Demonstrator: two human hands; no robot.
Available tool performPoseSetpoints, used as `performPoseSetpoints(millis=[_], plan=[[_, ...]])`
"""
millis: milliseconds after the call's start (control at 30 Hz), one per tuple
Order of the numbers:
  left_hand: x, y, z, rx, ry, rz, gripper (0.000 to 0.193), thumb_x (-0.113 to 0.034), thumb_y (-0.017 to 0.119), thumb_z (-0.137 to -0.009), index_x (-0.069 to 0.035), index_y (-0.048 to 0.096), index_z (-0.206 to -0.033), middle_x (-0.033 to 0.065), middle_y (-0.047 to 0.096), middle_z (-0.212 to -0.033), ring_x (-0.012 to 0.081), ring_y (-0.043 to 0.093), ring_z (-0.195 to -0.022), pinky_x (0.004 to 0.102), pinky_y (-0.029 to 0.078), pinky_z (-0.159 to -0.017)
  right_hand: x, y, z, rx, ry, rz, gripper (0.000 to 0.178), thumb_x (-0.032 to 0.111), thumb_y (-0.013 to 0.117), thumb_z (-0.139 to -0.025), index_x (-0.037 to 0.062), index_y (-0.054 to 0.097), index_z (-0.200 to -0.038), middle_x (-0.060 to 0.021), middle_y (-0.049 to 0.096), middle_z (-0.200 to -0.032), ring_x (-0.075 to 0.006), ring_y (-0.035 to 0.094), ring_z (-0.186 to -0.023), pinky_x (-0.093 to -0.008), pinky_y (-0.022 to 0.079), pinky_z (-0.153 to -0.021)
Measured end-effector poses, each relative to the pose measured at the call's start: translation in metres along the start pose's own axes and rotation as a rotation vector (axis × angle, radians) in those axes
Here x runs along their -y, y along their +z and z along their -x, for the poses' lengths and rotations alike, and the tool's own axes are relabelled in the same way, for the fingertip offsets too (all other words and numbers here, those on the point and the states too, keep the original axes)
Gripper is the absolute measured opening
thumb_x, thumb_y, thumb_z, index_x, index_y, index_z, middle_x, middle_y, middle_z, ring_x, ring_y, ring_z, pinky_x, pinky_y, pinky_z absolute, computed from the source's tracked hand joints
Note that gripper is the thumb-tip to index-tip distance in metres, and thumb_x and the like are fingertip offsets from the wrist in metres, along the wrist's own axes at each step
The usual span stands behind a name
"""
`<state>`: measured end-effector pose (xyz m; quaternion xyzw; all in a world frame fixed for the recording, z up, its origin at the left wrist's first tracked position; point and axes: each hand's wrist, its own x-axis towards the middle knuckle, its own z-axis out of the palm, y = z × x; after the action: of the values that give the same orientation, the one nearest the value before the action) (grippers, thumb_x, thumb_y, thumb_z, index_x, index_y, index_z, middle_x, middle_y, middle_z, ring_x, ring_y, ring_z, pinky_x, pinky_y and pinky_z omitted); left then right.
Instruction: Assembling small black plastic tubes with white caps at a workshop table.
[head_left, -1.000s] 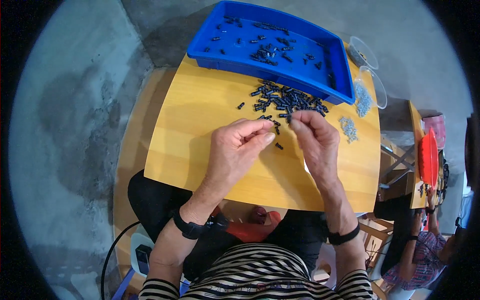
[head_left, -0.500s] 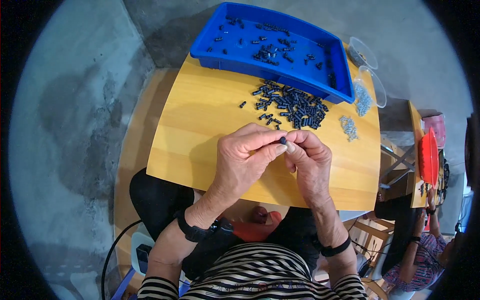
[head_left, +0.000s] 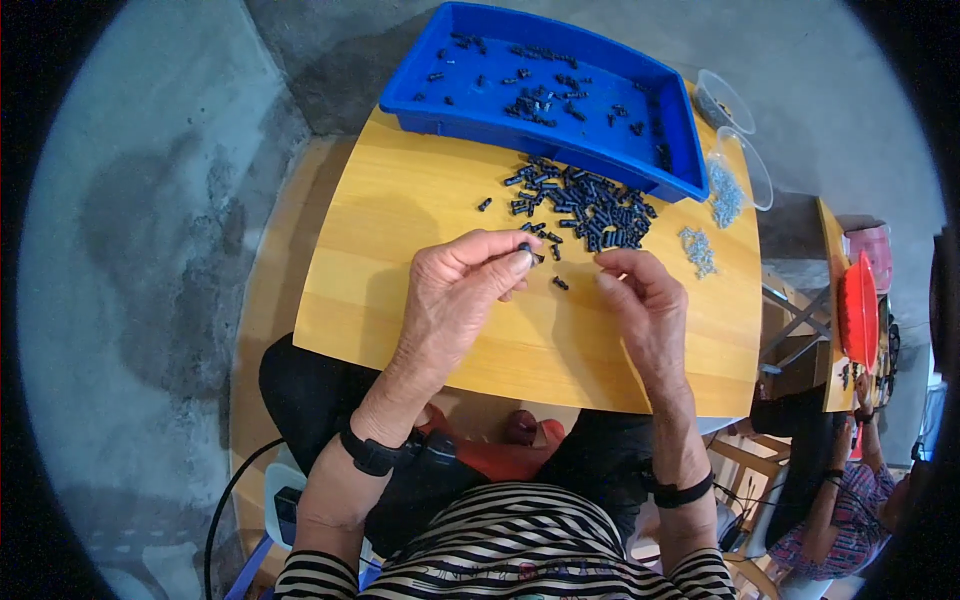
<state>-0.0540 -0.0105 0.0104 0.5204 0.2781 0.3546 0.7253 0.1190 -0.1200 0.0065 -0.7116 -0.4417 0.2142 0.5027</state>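
Note:
My left hand (head_left: 452,290) pinches a small black cylindrical part (head_left: 525,247) between thumb and forefinger, just above the table. My right hand (head_left: 648,310) hovers to the right of it, thumb and forefinger slightly apart, with nothing visible between them. One small black part (head_left: 560,284) lies alone on the wood between the two hands. Beyond the hands spreads a heap of the same black cylindrical parts (head_left: 590,210), with a few loose ones at its left edge. Several small silvery pieces, too small to name, form a little pile (head_left: 698,250) right of the heap.
A blue tray (head_left: 420,116) holding scattered black parts stands along the far side of the wooden table (head_left: 370,270). Two clear plastic tubs (head_left: 762,185) sit at the right edge, the nearer tipped with silvery pieces. Farther right, another person works beside a red basin (head_left: 858,310).
My hands have separated: the left moved left with a small black part in its pinch, the right moved right. A loose black part now shows between them.

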Motion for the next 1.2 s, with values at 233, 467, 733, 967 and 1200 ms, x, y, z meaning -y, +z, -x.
performPoseSetpoints(millis=[233, 467, 733, 967, 1200], plan=[[0.003, -0.004, -0.002, 0.053, -0.098, 0.067, 0.020, -0.009, 0.062, -0.086, 0.001, 0.065, -0.103, 0.0047, 0.066, -0.090, 0.0081, 0.057, -0.074, 0.0215, 0.046, -0.065, 0.015, 0.025, -0.004, 0.081, -0.271, 0.483, 0.011, 0.008, 0.066, -0.074, 0.0050, 0.062, -0.083, -0.0112, 0.059, -0.078, -0.0294, 0.061, -0.068, -0.0375, 0.050, -0.061], [0.004, -0.014, -0.001, 0.150, -0.295, 0.331, 0.023, -0.013, 0.064, -0.086, -0.002, 0.064, -0.106, 0.0069, 0.067, -0.090, 0.0073, 0.060, -0.073, 0.0197, 0.048, -0.066, 0.019, 0.016, 0.001, 0.158, 0.187, -0.230, 0.009, 0.012, 0.064, -0.083, 0.0044, 0.062, -0.086, 0.0015, 0.059, -0.072, -0.0123, 0.055, -0.058, -0.0263, 0.043, -0.051], [0.003, -0.005, 0.000, 0.181, -0.336, 0.407, 0.023, -0.011, 0.064, -0.086, -0.003, 0.064, -0.107, 0.0067, 0.067, -0.089, 0.0077, 0.061, -0.072, 0.0195, 0.049, -0.065, 0.035, 0.022, 0.016, 0.159, 0.438, -0.834, 0.012, 0.017, 0.060, -0.089, 0.0056, 0.061, -0.089, 0.0037, 0.059, -0.073, -0.0025, 0.039, -0.049, -0.0177, 0.027, -0.043], [0.003, 0.000, 0.003, 0.109, -0.323, 0.299, 0.022, -0.009, 0.064, -0.084, -0.002, 0.064, -0.105, 0.0049, 0.067, -0.087, 0.0082, 0.060, -0.073, 0.0196, 0.046, -0.063, 0.036, 0.026, 0.027, 0.168, 0.425, -0.874, 0.013, 0.017, 0.059, -0.090, 0.0050, 0.062, -0.090, 0.0005, 0.062, -0.076, -0.0031, 0.039, -0.049, -0.0179, 0.028, -0.044], [0.012, 0.002, 0.005, 0.130, -0.283, 0.343, 0.021, -0.004, 0.066, -0.080, -0.001, 0.065, -0.101, 0.0046, 0.066, -0.089, 0.0067, 0.056, -0.073, 0.0196, 0.043, -0.063, 0.036, 0.029, 0.033, 0.157, 0.425, -0.845, 0.011, 0.013, 0.058, -0.089, 0.0040, 0.059, -0.094, -0.0045, 0.062, -0.079, -0.0047, 0.041, -0.050, -0.0185, 0.029, -0.043]])
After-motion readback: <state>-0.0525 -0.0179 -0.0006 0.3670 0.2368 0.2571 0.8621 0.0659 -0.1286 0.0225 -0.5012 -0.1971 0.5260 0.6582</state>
